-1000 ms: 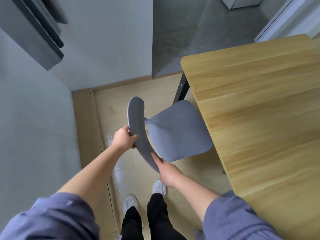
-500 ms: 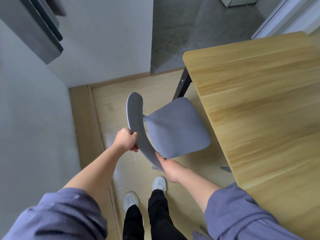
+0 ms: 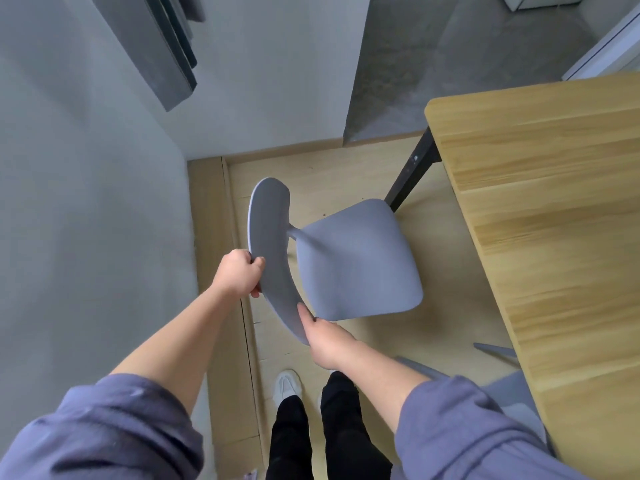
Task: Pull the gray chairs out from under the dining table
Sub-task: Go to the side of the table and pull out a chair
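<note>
The gray chair [image 3: 356, 261] stands on the wooden floor [image 3: 346, 174] with its seat clear of the desk [image 3: 554, 237], the seat's far corner near the black desk leg [image 3: 412, 174]. Its curved backrest [image 3: 270, 251] faces the person. The left hand [image 3: 239, 273] is clenched on the backrest's outer edge, fingers [image 3: 258, 263] wrapped over the rim. The right hand [image 3: 325, 336] grasps the lower end of the same rim, thumb lying along the backrest and the other fingers hidden behind it.

This chair looks nearly or fully drawn out. To finish well, both hands should keep an even grip so the chair comes straight toward the person's shoes [image 3: 287, 386] rather than twisting; with the hands set low and to one side of the backrest's middle, a lopsided pull could swing the seat into the desk leg. The wall [image 3: 86, 237] is close beyond the left fingers, so room to back up is limited. A second gray chair [image 3: 512, 400] sits partly under the desk edge, below the right forearm, and appears to be the next one to draw out.
</note>
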Tool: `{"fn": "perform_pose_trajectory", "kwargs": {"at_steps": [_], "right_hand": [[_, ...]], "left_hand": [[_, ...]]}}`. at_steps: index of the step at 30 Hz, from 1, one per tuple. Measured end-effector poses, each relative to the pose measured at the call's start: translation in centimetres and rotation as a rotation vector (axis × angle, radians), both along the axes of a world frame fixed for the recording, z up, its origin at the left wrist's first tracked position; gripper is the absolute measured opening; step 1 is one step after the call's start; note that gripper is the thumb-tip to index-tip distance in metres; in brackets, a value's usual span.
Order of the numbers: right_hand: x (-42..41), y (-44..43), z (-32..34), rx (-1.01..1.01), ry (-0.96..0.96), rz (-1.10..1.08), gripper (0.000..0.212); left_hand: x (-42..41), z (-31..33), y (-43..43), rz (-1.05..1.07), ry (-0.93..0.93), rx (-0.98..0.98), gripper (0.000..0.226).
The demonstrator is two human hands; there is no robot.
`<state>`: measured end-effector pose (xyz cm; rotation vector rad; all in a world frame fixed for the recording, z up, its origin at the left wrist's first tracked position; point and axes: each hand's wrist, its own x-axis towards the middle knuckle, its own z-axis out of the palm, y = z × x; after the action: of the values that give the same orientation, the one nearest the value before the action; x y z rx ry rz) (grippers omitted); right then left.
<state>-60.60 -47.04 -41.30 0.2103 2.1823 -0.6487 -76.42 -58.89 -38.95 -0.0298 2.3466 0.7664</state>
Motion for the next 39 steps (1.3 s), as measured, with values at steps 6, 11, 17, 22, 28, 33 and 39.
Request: {"fn": "perform_pose_trajectory", "kwargs": {"at_steps": [6, 11, 17, 22, 28, 33, 39], "right_hand": [[-1.4, -2.9, 0.5, -0.006, 0.027, 0.056, 0.089], [-2.5, -5.7, 0.0, -0.004, 0.041, 0.097, 0.088], [-3.8, -9.3, -0.6, -0.017, 0.058, 0.137, 0.087], [-5.0, -12.5, -1.1, -0.008, 0.068, 0.156, 0.088], [-6.3, -15.1, -1.7, -0.04, 0.034, 0.171, 0.089], [-6.8, -16.6, -2.5, -0.033, 0.029, 0.173, 0.093], [-7.1, -18.0, -3.1, -0.009, 0.045, 0.16, 0.092]], "left_hand": [[-1.2, 0.5, -3.2, 0.03, 0.036, -0.045, 0.031], [-2.0, 0.6, -6.1, 0.062, 0.05, -0.059, 0.029], [-3.0, 0.8, -9.8, 0.058, 0.075, -0.113, 0.027], [-4.0, 0.6, -12.7, 0.075, 0.108, -0.153, 0.027], [-5.0, 0.1, -15.6, 0.097, 0.126, -0.165, 0.028], [-5.5, -0.3, -16.8, 0.078, 0.136, -0.169, 0.028], [-5.9, -1.0, -17.7, 0.069, 0.191, -0.167, 0.03]]}}
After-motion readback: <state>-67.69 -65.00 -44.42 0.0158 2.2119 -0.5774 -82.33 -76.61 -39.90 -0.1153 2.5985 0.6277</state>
